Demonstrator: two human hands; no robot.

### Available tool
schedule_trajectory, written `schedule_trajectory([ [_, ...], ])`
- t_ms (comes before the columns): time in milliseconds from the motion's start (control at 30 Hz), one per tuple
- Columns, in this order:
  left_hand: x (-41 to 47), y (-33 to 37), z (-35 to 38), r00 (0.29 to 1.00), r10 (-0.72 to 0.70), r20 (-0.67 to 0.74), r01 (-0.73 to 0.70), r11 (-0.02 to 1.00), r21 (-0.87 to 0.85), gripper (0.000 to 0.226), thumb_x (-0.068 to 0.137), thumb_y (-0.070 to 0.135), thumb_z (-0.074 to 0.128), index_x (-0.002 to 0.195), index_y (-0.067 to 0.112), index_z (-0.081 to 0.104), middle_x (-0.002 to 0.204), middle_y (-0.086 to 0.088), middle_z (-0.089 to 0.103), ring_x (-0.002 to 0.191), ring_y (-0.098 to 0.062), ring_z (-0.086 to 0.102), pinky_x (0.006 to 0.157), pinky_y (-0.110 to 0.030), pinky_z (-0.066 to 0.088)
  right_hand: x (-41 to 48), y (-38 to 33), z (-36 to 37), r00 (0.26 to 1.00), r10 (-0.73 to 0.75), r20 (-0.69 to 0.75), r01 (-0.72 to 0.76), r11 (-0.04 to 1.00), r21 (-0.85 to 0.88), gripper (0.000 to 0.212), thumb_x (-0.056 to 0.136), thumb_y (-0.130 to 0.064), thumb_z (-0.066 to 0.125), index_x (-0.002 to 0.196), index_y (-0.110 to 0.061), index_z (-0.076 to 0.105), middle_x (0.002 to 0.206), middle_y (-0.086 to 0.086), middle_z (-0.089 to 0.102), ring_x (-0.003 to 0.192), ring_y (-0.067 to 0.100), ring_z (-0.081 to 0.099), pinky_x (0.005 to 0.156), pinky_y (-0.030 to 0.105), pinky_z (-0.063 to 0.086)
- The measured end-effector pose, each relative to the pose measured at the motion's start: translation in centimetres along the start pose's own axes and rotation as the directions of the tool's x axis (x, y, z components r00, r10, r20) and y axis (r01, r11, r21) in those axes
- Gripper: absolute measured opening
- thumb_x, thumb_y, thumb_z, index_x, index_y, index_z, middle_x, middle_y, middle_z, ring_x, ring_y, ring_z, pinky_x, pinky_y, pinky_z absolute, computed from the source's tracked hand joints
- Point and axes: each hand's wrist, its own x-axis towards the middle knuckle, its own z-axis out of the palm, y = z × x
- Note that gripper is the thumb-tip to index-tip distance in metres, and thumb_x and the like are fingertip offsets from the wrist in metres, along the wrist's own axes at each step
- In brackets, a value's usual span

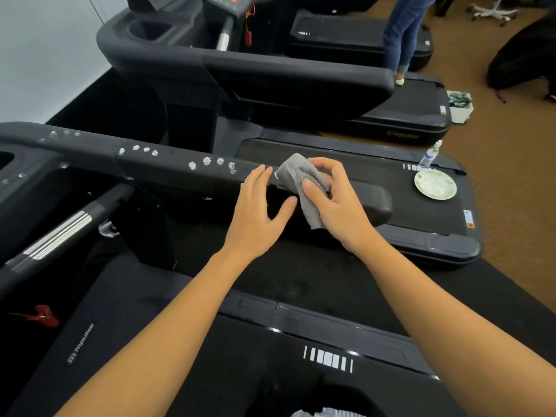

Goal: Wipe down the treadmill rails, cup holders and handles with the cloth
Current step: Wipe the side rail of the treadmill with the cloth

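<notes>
The right grip (pixel 334 203) pinches the bunched cloth (pixel 296 173) on the rail (pixel 168 168), seemingly to reach the foam dabs (pixel 207 161). The left grip (pixel 258 212) rests flat-fingered alongside, probably bracing.

Grey ribbed cloth (pixel 296 173), black rail (pixel 168 171) with white spots (pixel 207 161), pale green-flecked plate (pixel 435 185) at three o'clock, tan carpet (pixel 511 176).

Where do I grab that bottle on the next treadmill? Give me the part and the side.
Probably the clear body of the bottle, below its white top, wrapped from the side. It stands upright on the belt, and the plate lies close on the near side, so come in above the plate's rim.
</notes>
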Motion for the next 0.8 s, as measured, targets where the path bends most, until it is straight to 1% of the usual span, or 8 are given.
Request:
schedule_trajectory([
  [67, -0.5, 1.5, -0.1, 0.993, -0.088, -0.073, 0.067, 0.964, -0.256, 0.050, 0.094, 0.035, 0.047, 0.138, 0.016, 0.033, 0.137, 0.005, 0.036, 0.124, 0.001, 0.034, 0.098, -0.004, 0.026, -0.1, -0.7, 1.1, 0.985, 0.173, 0.011, -0.170, 0.953, 0.251, 0.029, 0.096, -0.025, 0.051, 0.122, -0.021, 0.039, 0.115, 0.007, 0.060, 0.091, 0.017, 0.061, 0.074, 0.032, 0.053],
  [167, -0.7, 2.7, 0.5, 0.978, -0.208, -0.024, 0.164, 0.833, -0.528, 0.045, 0.089, 0.048, 0.048, 0.129, 0.028, 0.042, 0.128, 0.005, 0.045, 0.118, -0.004, 0.047, 0.096, -0.021, 0.042, -0.5, -1.7, 2.9, 0.936, 0.319, 0.148, -0.351, 0.816, 0.458, 0.026, 0.099, -0.033, 0.042, 0.118, -0.016, 0.043, 0.105, 0.010, 0.062, 0.083, 0.020, 0.062, 0.061, 0.035, 0.052],
  [267, -0.8, 2.3, 0.5, 0.949, -0.307, -0.069, 0.215, 0.792, -0.571, 0.040, 0.088, 0.046, 0.051, 0.125, 0.031, 0.047, 0.120, -0.001, 0.055, 0.110, -0.011, 0.056, 0.093, -0.036, 0.050, -0.8, -1.7, 3.9, 0.904, 0.300, 0.305, -0.424, 0.723, 0.546, 0.042, 0.101, -0.040, 0.028, 0.119, -0.016, 0.056, 0.110, 0.006, 0.065, 0.096, 0.013, 0.064, 0.072, 0.025, 0.053],
  [333, -0.8, 1.6, 0.1, 0.927, -0.346, -0.143, 0.216, 0.807, -0.550, 0.040, 0.093, 0.033, 0.051, 0.132, 0.026, 0.044, 0.124, 0.001, 0.055, 0.113, -0.008, 0.054, 0.096, -0.033, 0.048, -0.5, -1.7, 3.7, 0.906, 0.257, 0.335, -0.384, 0.832, 0.400, 0.047, 0.101, -0.041, 0.023, 0.120, -0.018, 0.059, 0.116, -0.001, 0.064, 0.107, 0.007, 0.059, 0.088, 0.025, 0.050],
  [433, -0.5, 0.7, -0.4, 0.929, -0.259, -0.263, 0.140, 0.907, -0.398, 0.048, 0.095, 0.019, 0.049, 0.141, 0.021, 0.034, 0.136, 0.011, 0.042, 0.123, 0.002, 0.040, 0.102, -0.015, 0.036, 0.7, -1.3, 2.8, 0.986, 0.076, 0.146, -0.055, 0.988, -0.142, 0.039, 0.101, -0.034, 0.031, 0.117, -0.017, 0.063, 0.117, -0.008, 0.058, 0.115, 0.004, 0.050, 0.102, 0.028, 0.039],
  [533, 0.8, -0.4, -0.8, 0.953, -0.056, -0.297, 0.012, 0.989, -0.148, 0.049, 0.096, 0.012, 0.045, 0.143, 0.015, 0.030, 0.140, 0.010, 0.035, 0.131, -0.002, 0.031, 0.107, -0.013, 0.026, 2.2, -0.6, 1.1, 0.990, -0.142, -0.019, 0.116, 0.868, -0.484, 0.030, 0.099, -0.024, 0.038, 0.112, -0.014, 0.063, 0.107, -0.004, 0.059, 0.109, 0.009, 0.050, 0.094, 0.021, 0.035],
  [633, 2.5, -1.9, -0.2, 0.980, 0.182, -0.085, -0.160, 0.964, 0.214, 0.048, 0.096, 0.010, 0.044, 0.142, 0.011, 0.032, 0.148, -0.010, 0.030, 0.140, -0.023, 0.022, 0.115, -0.032, 0.014, 3.9, 1.2, -0.2, 0.995, -0.088, -0.056, 0.026, 0.726, -0.687, 0.033, 0.100, -0.026, 0.036, 0.119, -0.013, 0.058, 0.120, 0.003, 0.059, 0.113, 0.018, 0.051, 0.094, 0.027, 0.035],
  [800, 3.2, -1.7, 2.0, 0.962, 0.225, 0.153, -0.266, 0.895, 0.357, 0.051, 0.095, 0.033, 0.030, 0.139, 0.009, 0.038, 0.143, -0.012, 0.040, 0.137, -0.030, 0.028, 0.111, -0.043, 0.011, 4.6, 3.7, -0.1, 0.990, -0.137, -0.040, 0.025, 0.439, -0.898, 0.038, 0.101, -0.029, 0.028, 0.112, -0.011, 0.059, 0.101, 0.007, 0.067, 0.087, 0.026, 0.061, 0.072, 0.034, 0.037],
])
